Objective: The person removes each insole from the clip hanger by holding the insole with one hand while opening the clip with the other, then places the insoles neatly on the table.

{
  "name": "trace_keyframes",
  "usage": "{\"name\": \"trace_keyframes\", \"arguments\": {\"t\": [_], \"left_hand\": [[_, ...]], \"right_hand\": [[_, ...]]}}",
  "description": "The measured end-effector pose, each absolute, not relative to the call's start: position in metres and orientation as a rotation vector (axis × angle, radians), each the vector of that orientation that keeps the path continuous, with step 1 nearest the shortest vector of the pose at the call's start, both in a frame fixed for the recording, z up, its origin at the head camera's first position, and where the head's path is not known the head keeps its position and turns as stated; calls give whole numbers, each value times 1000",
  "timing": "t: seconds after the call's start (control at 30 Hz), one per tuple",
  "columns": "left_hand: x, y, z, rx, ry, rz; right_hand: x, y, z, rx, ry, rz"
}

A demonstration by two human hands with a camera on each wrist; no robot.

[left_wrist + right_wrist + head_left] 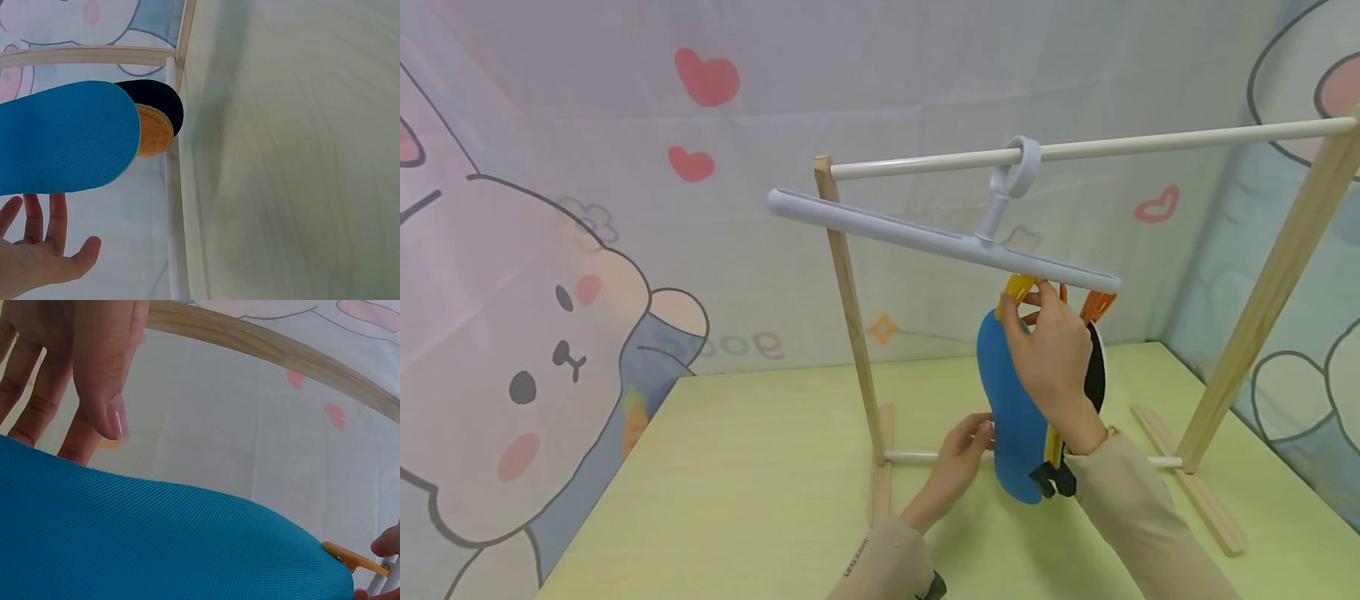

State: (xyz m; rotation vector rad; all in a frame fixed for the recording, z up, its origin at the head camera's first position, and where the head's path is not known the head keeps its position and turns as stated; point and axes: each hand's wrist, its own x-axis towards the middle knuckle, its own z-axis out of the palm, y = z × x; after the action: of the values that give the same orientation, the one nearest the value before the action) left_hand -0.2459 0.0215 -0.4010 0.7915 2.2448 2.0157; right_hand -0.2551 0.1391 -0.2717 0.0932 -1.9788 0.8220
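Note:
A blue insole (pixel 1009 408) hangs from a yellow clip (pixel 1019 287) under the low right end of a white hanger (pixel 917 237). My right hand (pixel 1054 354) pinches at this clip with thumb and fingertips. Low beside the blue insole is my left hand (pixel 958 454), fingers extended; in the left wrist view its fingertips (pixel 57 206) reach the insole's edge, their ends hidden. Behind hang a black insole (pixel 169 94) and an orange, fuzzy-looking piece (pixel 155 132). An orange clip (pixel 1097 306) is at the hanger's right tip.
The hanger hooks over the white top rod (pixel 1165 142) of a wooden-legged rack (pixel 1262 308) and tilts down to the right. A lower white rod (pixel 917 457) joins the legs near the pale yellow table (pixel 760 467). A printed cloth (pixel 865 75) stands behind.

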Motion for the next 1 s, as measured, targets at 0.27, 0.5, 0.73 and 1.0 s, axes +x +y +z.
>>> {"name": "trace_keyframes", "arguments": {"t": [0.27, 0.5, 0.73, 1.0], "left_hand": [[-254, 25, -416, 810, 2217, 1997], [-253, 25, -415, 844, 2240, 1939], [-239, 19, -394, 875, 2234, 1953], [-233, 11, -387, 770, 2248, 1938]], "right_hand": [[-261, 135, -270, 93, -1905, 841], [-263, 136, -270, 120, -1889, 866], [-266, 141, -269, 144, -1884, 924], [-267, 146, -265, 176, -1878, 1022]]}}
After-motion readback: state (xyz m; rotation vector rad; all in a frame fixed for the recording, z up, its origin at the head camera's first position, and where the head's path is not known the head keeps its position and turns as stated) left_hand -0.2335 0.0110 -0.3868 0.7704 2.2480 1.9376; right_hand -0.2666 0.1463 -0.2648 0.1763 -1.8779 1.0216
